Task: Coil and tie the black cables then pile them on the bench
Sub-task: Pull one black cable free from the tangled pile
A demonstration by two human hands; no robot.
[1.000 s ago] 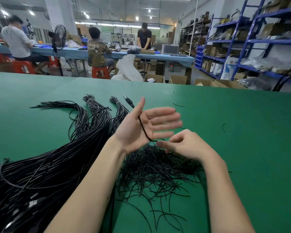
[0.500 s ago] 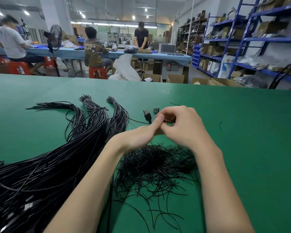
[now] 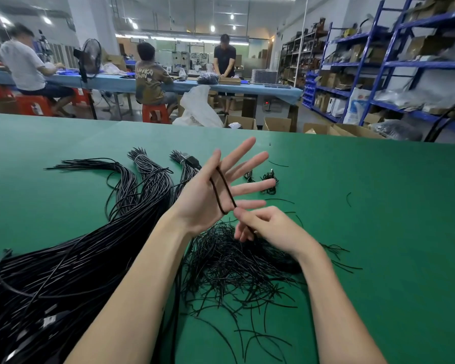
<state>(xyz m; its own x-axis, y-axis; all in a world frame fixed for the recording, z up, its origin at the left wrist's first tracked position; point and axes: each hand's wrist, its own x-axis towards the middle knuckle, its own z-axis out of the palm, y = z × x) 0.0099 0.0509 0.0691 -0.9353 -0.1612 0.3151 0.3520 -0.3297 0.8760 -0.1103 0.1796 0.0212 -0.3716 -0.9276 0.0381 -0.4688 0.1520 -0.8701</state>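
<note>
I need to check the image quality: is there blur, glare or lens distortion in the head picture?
Head view: the hands, left hand and right hand, look fairly sharp; the shelving at the right edge is smeared and leans, as with a wide-angle lens; the ceiling lamps are blown out; the cable bundle shows pale sheen.

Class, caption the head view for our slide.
Left hand spread, thin black cable looped around it; right hand feeds cable.

A long blue-topped worktable (image 3: 111,84) crosses the room, red plastic stools (image 3: 155,112) beside it, blue steel shelving racks (image 3: 394,64) along the right wall, open cardboard boxes (image 3: 277,124) on the floor, bright ceiling lamps (image 3: 212,28) overhead
</note>
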